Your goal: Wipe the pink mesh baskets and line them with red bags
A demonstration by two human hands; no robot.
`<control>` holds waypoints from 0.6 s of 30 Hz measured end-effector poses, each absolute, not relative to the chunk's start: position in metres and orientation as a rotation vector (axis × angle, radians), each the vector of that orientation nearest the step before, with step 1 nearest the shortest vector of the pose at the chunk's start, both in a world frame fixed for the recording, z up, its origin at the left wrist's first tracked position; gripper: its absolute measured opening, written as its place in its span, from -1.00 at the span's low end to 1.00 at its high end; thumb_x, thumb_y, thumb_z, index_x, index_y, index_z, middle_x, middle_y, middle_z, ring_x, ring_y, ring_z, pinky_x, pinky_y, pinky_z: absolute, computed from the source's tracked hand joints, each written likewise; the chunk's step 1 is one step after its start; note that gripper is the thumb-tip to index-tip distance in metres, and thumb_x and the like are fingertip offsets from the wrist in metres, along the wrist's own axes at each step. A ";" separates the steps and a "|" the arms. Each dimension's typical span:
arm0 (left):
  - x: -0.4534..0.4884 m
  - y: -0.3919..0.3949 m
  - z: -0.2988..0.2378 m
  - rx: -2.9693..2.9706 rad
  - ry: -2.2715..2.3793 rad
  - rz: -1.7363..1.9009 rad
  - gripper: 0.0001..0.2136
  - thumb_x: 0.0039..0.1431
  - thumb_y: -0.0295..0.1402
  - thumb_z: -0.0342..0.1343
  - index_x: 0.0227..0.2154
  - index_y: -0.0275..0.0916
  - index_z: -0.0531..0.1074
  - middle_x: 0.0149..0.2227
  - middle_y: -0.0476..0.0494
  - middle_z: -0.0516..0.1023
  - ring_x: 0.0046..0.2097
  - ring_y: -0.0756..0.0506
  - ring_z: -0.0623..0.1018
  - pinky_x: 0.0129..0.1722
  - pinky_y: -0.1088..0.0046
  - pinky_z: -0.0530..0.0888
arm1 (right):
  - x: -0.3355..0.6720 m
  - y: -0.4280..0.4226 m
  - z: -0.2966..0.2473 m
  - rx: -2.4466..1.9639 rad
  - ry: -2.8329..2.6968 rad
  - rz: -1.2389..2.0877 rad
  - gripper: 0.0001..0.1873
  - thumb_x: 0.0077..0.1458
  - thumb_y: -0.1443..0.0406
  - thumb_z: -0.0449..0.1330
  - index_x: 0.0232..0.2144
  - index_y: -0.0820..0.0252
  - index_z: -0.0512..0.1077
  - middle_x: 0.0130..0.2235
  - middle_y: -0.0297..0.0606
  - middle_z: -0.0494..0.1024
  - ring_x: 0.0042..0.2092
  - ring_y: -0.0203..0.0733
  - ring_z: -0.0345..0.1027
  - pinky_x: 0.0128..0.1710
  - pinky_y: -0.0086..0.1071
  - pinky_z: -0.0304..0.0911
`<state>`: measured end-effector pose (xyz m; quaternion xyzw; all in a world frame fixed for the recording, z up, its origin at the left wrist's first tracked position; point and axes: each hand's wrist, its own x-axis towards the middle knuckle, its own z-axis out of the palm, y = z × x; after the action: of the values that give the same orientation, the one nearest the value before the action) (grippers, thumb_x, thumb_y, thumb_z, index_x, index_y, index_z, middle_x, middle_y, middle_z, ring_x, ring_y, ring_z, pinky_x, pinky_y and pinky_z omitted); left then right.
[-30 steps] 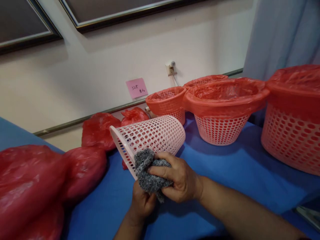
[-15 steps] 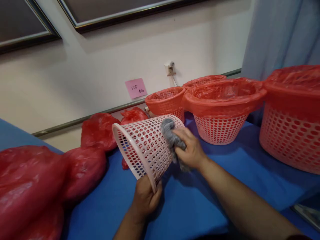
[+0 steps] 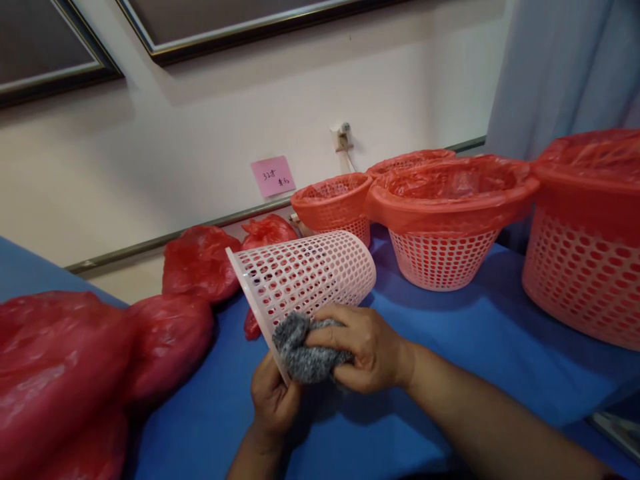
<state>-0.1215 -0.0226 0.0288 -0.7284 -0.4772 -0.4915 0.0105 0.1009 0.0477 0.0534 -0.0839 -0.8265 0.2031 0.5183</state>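
A pale pink perforated basket (image 3: 305,273) lies on its side above the blue table (image 3: 475,333), its open rim facing left. My left hand (image 3: 273,400) grips the lower part of that rim from below, fingers closed. My right hand (image 3: 363,347) is closed on a bunched grey cloth (image 3: 303,350) and presses it against the basket's near wall close to the rim.
Several red-lined baskets stand at the back right: a small one (image 3: 333,200), a wide one (image 3: 447,220) and a large one (image 3: 587,240) at the right edge. Stuffed red plastic bags (image 3: 75,360) lie at the left, more (image 3: 200,260) by the wall. A pink note (image 3: 273,175) is stuck on the wall.
My right hand has drawn the grey cloth back from the basket's far end to its near wall by the rim. The basket has tipped so its opening faces more to the left.
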 end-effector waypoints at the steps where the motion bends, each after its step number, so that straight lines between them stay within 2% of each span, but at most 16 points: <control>1: -0.121 -0.022 0.029 -2.264 -1.483 -1.539 -0.74 0.37 -0.14 0.14 -0.14 -0.13 0.67 -0.25 -0.18 0.72 -0.23 -0.21 0.72 -0.19 0.22 0.70 | 0.101 0.052 0.051 -0.303 -1.910 0.458 -0.41 -0.06 0.38 0.19 0.08 0.04 0.51 0.11 -0.16 0.52 0.07 -0.05 0.50 0.06 -0.19 0.48; 4: -0.119 -0.021 0.027 -2.251 -1.425 -1.517 -0.76 0.37 -0.35 0.14 -0.01 -0.16 0.64 -0.13 -0.21 0.74 -0.10 -0.23 0.73 -0.07 0.20 0.70 | 0.109 0.079 0.041 -0.703 -1.615 0.401 -0.41 -0.01 0.41 0.17 0.10 0.02 0.50 0.07 -0.16 0.52 0.09 -0.02 0.47 0.17 -0.09 0.42; 7: -0.119 -0.023 0.025 -2.284 -1.356 -1.473 -0.77 0.34 -0.41 0.15 -0.02 -0.18 0.64 -0.09 -0.22 0.74 -0.07 -0.23 0.73 -0.07 0.23 0.70 | 0.121 0.113 0.032 -1.144 -1.345 0.400 -0.47 0.04 0.35 0.15 0.10 0.14 0.50 0.03 -0.05 0.52 0.11 0.09 0.43 0.22 0.08 0.34; 10: -0.118 -0.024 0.025 -2.310 -1.345 -1.448 -0.75 0.32 -0.42 0.16 -0.01 -0.19 0.63 -0.07 -0.24 0.73 -0.07 -0.23 0.73 -0.08 0.24 0.70 | 0.125 0.129 0.027 -1.314 -1.256 0.427 -0.43 0.07 0.30 0.15 0.16 0.24 0.44 0.06 0.05 0.50 0.15 0.18 0.39 0.23 0.18 0.30; 13: -0.118 -0.023 0.025 -2.343 -1.346 -1.421 -0.76 0.30 -0.42 0.16 -0.03 -0.20 0.63 -0.12 -0.23 0.74 -0.12 -0.22 0.74 -0.13 0.26 0.69 | 0.117 0.114 0.030 -1.115 -1.426 0.401 -0.35 0.08 0.32 0.16 0.25 0.19 0.36 0.15 0.04 0.45 0.21 0.14 0.38 0.26 0.11 0.31; 16: -0.120 -0.020 0.027 -2.383 -1.316 -1.392 -0.76 0.32 -0.41 0.13 -0.04 -0.21 0.63 -0.16 -0.24 0.73 -0.14 -0.22 0.73 -0.17 0.28 0.67 | 0.105 0.079 0.038 -0.642 -1.729 0.382 -0.30 0.05 0.37 0.19 0.28 0.06 0.34 0.26 -0.05 0.38 0.25 0.05 0.37 0.26 -0.02 0.34; 18: -0.122 -0.019 0.028 -2.414 -1.266 -1.375 -0.80 0.35 -0.32 0.12 -0.17 -0.20 0.64 -0.27 -0.21 0.72 -0.25 -0.19 0.71 -0.26 0.31 0.66 | 0.098 0.057 0.043 -0.329 -1.879 0.393 -0.28 0.02 0.36 0.22 0.26 0.01 0.36 0.28 -0.10 0.37 0.23 0.03 0.39 0.20 -0.08 0.40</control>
<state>-0.1220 -0.0186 0.0277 -0.7899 -0.4143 -0.4499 0.0445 0.0983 0.0568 0.0427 -0.1396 -0.7977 0.1671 0.5623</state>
